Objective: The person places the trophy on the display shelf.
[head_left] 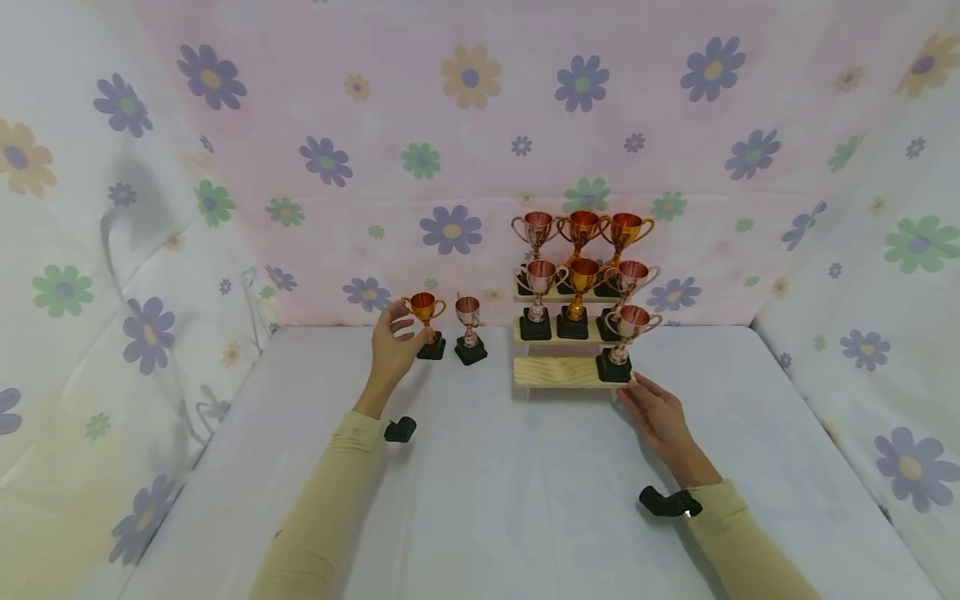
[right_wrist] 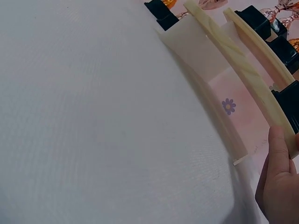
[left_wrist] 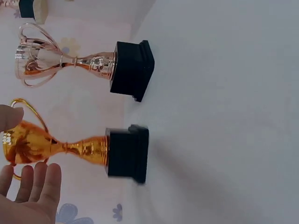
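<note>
In the head view, my left hand (head_left: 393, 346) is at a small gold trophy cup (head_left: 423, 308) with a black base. The left wrist view puts the thumb on one side of its bowl and the fingers on the other. Just right of it, a rose-gold trophy (head_left: 468, 317) stands upright on the table. My right hand (head_left: 658, 417) grips the right end of the lowest board of a tiered wooden stand (head_left: 555, 371). Beside those fingers, a rose-gold trophy (head_left: 630, 321) sits on that board's right end; bare wood shows to its left.
Rose-gold and gold trophies fill the stand's two upper tiers, including a gold one (head_left: 583, 279) mid-row. White cloth covers the table (head_left: 480, 492). A flowered backdrop (head_left: 480, 158) rises close behind the stand, with flowered side walls left and right.
</note>
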{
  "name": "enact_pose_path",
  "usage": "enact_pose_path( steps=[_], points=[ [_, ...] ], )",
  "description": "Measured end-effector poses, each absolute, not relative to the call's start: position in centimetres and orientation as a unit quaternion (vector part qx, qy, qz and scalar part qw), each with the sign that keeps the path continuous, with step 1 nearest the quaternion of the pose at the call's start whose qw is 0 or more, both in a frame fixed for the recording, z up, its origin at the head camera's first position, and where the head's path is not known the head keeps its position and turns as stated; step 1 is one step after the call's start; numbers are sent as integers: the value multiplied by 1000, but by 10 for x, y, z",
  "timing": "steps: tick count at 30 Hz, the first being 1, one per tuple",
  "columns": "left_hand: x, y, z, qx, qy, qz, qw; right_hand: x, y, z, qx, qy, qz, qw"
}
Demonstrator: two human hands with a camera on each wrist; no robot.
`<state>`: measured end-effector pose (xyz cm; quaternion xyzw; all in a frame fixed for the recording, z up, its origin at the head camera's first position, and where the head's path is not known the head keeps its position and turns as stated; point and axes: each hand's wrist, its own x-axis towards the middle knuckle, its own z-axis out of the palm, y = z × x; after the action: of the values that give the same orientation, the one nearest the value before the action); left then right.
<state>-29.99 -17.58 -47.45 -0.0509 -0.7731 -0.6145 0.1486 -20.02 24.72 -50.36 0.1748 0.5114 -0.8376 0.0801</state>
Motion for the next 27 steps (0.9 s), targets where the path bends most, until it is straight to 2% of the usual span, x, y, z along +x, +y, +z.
enact_pose_path(
  steps=[11, 15, 18, 24, 27],
  points=[
    [-320, -161, -476, 11, -757, -608, 239, -200, 250, -508, 161, 511, -842, 73],
    [-324, -163, -475, 11, -757, -602, 255, -201, 249, -508, 162, 511, -841, 74],
    [-328, -165, -475, 3, -759, -606, 237, -201, 249, -508, 163, 512, -840, 73],
    [-331, -166, -479, -17, -738, -657, 152, -200, 249, -507, 165, 496, -849, 77],
    [-331, -165, -483, -32, -718, -682, 132, -200, 249, -507, 167, 490, -852, 76]
  ],
)
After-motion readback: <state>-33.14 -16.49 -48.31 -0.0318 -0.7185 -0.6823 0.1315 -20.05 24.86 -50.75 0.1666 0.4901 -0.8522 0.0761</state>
